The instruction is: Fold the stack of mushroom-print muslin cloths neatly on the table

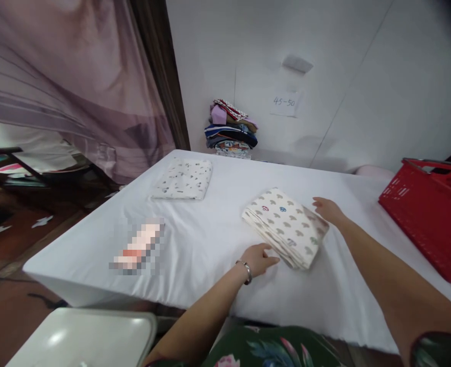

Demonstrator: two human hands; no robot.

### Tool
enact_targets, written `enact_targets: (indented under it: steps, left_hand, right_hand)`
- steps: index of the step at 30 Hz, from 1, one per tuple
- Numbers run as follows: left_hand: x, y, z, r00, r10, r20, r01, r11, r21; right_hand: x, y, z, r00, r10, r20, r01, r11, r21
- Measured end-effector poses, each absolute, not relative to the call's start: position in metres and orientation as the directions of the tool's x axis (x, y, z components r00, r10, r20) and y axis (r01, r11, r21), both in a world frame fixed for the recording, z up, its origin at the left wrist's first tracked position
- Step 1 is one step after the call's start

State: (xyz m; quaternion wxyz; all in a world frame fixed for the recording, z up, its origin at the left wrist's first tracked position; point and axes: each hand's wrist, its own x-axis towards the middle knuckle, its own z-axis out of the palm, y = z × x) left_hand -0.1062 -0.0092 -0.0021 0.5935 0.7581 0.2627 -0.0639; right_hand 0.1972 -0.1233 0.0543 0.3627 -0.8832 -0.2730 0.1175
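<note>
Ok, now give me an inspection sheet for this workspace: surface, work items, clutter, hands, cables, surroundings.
Surface: table under a white cloth, wrinkled in places.
Work items: folded mushroom-print fabric, between the hands.
Clutter: another folded printed fabric, far left; a pixelated object, nearer; red basket, right.
Hands: left hand at the mushroom-print fabric's near edge, right hand by its far right side; contact unclear.
Cables: dark cord-like line on the floor, left; too indistinct to identify.
Surroundings: white wall, sheet marked 45-50, stacked cloths, curtain.
</note>
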Motion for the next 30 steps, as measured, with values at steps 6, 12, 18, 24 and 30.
enact_targets:
  steps: [6,12,18,24,30]
  left_hand:
    - [-0.102,0.015,-0.002,0.798,0.523,-0.301,0.468,-0.223,0.855]
    - [-0.092,0.074,0.016,0.571,0.820,0.020,0.502,-0.369,0.783]
    - [-0.070,0.093,0.016,0.638,0.769,-0.046,0.509,-0.375,0.775]
    - [-0.057,0.090,0.015,0.729,0.684,0.006,0.442,-0.477,0.760]
    - [-0.053,0.086,0.022,0.736,0.677,-0.007,0.446,-0.477,0.757]
  right_hand:
    - [0.144,-0.135,0.039,0.724,0.683,0.098,0.596,-0.548,-0.588]
    - [0.079,-0.167,0.011,0.567,0.753,0.335,0.786,-0.372,-0.494]
    - [0.068,-0.225,0.001,0.790,0.506,0.347,0.599,-0.514,-0.614]
    - [0.038,-0.247,-0.001,0.809,0.545,0.220,0.534,-0.526,-0.662]
    - [0.020,-0.229,0.006,0.715,0.633,0.297,0.667,-0.492,-0.559]
